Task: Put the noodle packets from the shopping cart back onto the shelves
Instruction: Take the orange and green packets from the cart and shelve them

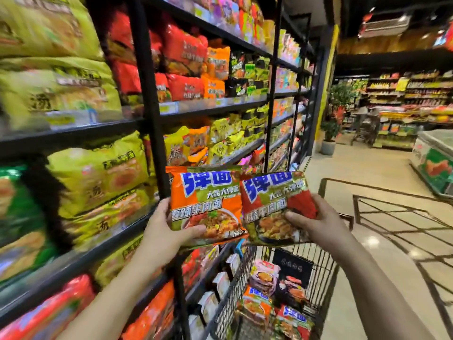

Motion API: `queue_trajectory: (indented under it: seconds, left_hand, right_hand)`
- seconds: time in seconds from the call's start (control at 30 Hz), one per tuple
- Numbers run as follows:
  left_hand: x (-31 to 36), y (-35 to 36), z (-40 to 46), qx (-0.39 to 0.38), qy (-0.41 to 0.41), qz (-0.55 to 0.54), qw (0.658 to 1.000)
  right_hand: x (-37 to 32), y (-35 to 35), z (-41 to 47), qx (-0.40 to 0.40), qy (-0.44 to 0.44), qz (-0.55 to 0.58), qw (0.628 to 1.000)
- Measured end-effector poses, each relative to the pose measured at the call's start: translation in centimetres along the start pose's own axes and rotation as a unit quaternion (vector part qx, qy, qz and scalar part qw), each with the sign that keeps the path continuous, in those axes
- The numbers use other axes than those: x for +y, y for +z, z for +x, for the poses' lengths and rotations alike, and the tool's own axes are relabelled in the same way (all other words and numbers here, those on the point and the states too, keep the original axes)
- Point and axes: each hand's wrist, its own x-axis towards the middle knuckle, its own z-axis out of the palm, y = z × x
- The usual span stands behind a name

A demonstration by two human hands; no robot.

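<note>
My left hand [169,229] grips an orange noodle packet [206,195] by its lower left corner, thumb across its front. My right hand [318,222] grips a red noodle packet [272,200] by its lower right side. Both packets are upright, side by side and overlapping slightly, held above the shopping cart [326,273]. Inside the cart lie several more noodle packets [259,303], orange, red and pink ones. The black shelves [149,94] full of noodle packs run along my left.
A second, empty cart frame [397,217] stands to the right of mine. The tiled aisle [355,168] stretches ahead, with a chest freezer [436,163] at the right, a potted plant [329,133] and more shelving at the far end.
</note>
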Motion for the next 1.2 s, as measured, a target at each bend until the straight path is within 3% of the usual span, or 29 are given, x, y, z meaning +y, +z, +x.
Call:
queue_trajectory:
  seconds: [0.47, 0.83, 1.2]
  left_hand:
    - [-1.2, -19.9, -17.8, 0.174, -0.034, 0.034, 0.983]
    - [0.9, -35.5, -39.8, 0.301, -0.050, 0.069, 0.950]
    - [3.7, -44.8, -62.1, 0.438, -0.089, 0.074, 0.892]
  right_hand:
    - [-9.2, 14.9, -10.2, -0.175, -0.104, 0.024, 0.979]
    - [-18.0, 26.3, -28.3, -0.292, -0.178, 0.074, 0.937]
    - [-25.1, 36.0, -46.0, -0.413, -0.240, 0.112, 0.872]
